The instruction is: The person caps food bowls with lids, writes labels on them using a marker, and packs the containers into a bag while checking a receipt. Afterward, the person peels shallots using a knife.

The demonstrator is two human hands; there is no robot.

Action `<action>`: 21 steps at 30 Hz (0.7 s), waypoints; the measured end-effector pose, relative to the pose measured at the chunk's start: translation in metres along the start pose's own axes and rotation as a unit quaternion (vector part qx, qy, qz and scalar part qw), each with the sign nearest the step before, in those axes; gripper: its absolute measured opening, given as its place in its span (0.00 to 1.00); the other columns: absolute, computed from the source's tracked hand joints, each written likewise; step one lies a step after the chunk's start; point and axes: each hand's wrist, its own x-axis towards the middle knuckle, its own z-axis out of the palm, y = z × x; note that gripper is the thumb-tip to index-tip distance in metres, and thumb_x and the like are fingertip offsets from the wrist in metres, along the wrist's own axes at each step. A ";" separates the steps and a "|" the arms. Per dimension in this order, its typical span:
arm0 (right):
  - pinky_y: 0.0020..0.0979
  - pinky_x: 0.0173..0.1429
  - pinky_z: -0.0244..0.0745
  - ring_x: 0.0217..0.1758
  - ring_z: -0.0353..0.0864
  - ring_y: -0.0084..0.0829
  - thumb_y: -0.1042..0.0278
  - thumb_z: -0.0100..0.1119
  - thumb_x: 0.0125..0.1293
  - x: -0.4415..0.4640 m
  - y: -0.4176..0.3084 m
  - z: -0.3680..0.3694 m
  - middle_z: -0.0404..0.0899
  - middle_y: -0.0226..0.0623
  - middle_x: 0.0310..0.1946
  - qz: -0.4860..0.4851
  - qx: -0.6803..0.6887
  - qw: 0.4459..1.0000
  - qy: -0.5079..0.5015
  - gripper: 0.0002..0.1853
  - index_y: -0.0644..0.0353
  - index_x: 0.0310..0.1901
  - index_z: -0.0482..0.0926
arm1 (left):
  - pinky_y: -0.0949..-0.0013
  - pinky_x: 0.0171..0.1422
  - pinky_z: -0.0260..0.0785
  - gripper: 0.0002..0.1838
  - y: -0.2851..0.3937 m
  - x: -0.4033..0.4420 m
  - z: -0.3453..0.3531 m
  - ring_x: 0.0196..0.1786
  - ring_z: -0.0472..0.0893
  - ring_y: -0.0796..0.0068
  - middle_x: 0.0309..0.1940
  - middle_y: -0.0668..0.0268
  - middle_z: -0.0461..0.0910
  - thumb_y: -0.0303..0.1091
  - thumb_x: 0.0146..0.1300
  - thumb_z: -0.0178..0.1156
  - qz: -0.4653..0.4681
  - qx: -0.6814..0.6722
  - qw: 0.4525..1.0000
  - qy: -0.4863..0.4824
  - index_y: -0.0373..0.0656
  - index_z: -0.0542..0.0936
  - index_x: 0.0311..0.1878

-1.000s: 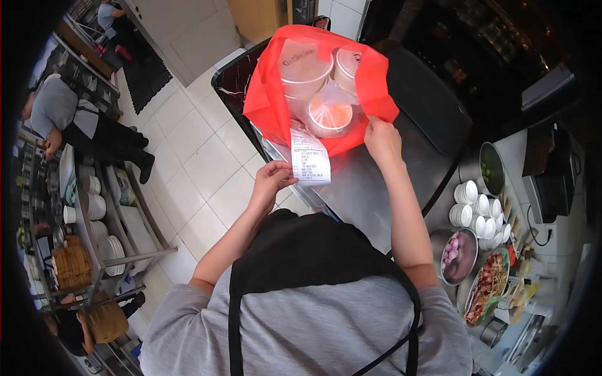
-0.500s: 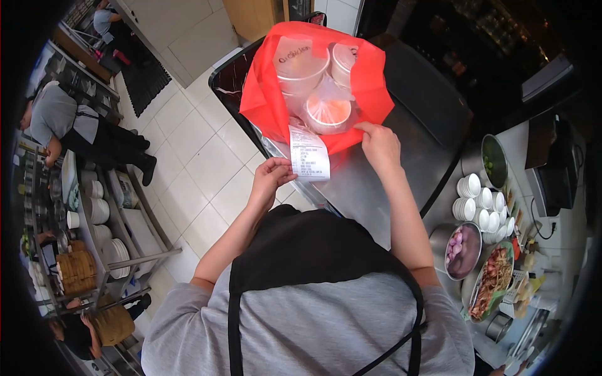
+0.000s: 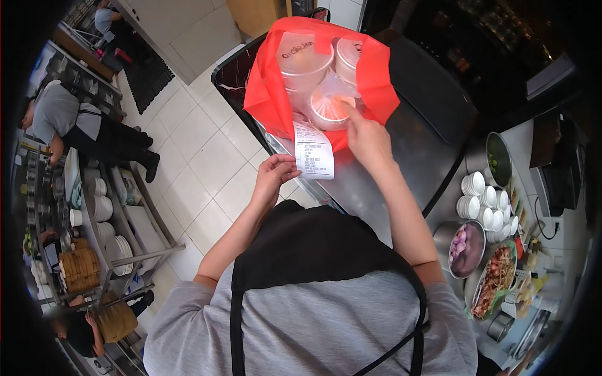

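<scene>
A red bag (image 3: pixel 268 94) holds tubs (image 3: pixel 305 62), one showing orange contents (image 3: pixel 329 108); left hand (image 3: pixel 274 174) pinches receipt (image 3: pixel 315 156); right hand (image 3: pixel 370 141), free, points inside.

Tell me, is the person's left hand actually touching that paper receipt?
Touching. The head view shows it plainly: the left hand pinches the receipt at its lower left edge, with no gap between them.

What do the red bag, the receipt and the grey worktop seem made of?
Red bag: thin, matte non-woven fabric or soft plastic, I can't tell which; it stands in creased folds.
Receipt: thin-looking matte white paper, with rows of fine dark print.
Grey worktop: likely stainless steel, judging by its dull sheen.
</scene>
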 end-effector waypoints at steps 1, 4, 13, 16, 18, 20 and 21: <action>0.43 0.34 0.71 0.28 0.77 0.45 0.72 0.46 0.55 0.001 -0.006 0.002 0.76 0.46 0.24 -0.025 0.008 1.000 -0.016 0.22 0.45 0.54 0.69 | 0.71 0.46 0.74 0.06 0.000 0.001 -0.001 0.35 0.76 0.74 0.32 0.62 0.74 0.21 0.55 0.49 0.000 0.000 1.000 0.000 0.32 0.72 0.37; 0.42 0.36 0.71 0.32 0.78 0.44 0.72 0.45 0.54 -0.001 -0.032 0.002 0.78 0.46 0.28 -0.085 0.052 0.994 -0.042 0.24 0.47 0.56 0.68 | 0.71 0.46 0.74 0.06 -0.002 0.001 -0.002 0.35 0.76 0.74 0.32 0.62 0.74 0.20 0.55 0.49 0.004 -0.002 1.000 -0.004 0.32 0.72 0.37; 0.42 0.32 0.71 0.28 0.77 0.45 0.71 0.44 0.56 0.014 -0.046 0.009 0.76 0.47 0.25 -0.110 0.084 0.990 0.002 0.23 0.40 0.54 0.70 | 0.71 0.45 0.73 0.06 0.001 -0.001 -0.001 0.35 0.76 0.74 0.32 0.62 0.74 0.20 0.55 0.48 0.003 0.001 1.000 0.002 0.32 0.72 0.37; 0.43 0.33 0.71 0.30 0.77 0.45 0.71 0.45 0.56 0.018 -0.037 0.027 0.76 0.48 0.26 -0.140 0.007 0.990 -0.019 0.22 0.44 0.55 0.69 | 0.71 0.45 0.73 0.06 0.002 -0.001 -0.001 0.35 0.77 0.74 0.32 0.62 0.74 0.19 0.55 0.47 0.000 -0.003 1.000 0.006 0.32 0.72 0.36; 0.42 0.33 0.70 0.31 0.77 0.44 0.72 0.46 0.56 0.023 -0.037 0.024 0.76 0.48 0.27 -0.156 0.029 0.985 0.062 0.21 0.47 0.53 0.70 | 0.72 0.45 0.74 0.06 0.002 -0.001 -0.001 0.35 0.77 0.74 0.32 0.62 0.75 0.21 0.56 0.50 0.006 -0.008 1.000 0.003 0.32 0.73 0.37; 0.42 0.34 0.70 0.32 0.77 0.44 0.72 0.47 0.56 0.027 -0.042 0.007 0.76 0.48 0.27 -0.168 0.054 0.974 0.140 0.19 0.51 0.52 0.72 | 0.72 0.44 0.74 0.07 0.003 -0.002 0.002 0.34 0.77 0.75 0.32 0.63 0.75 0.23 0.56 0.53 0.005 0.007 1.000 0.009 0.32 0.73 0.38; 0.41 0.34 0.71 0.33 0.78 0.43 0.70 0.49 0.56 0.029 -0.041 -0.005 0.76 0.48 0.27 -0.149 0.093 0.976 0.132 0.15 0.54 0.47 0.74 | 0.73 0.44 0.74 0.08 0.003 -0.002 0.003 0.34 0.77 0.75 0.32 0.63 0.76 0.25 0.56 0.55 0.007 0.022 1.000 0.014 0.33 0.74 0.39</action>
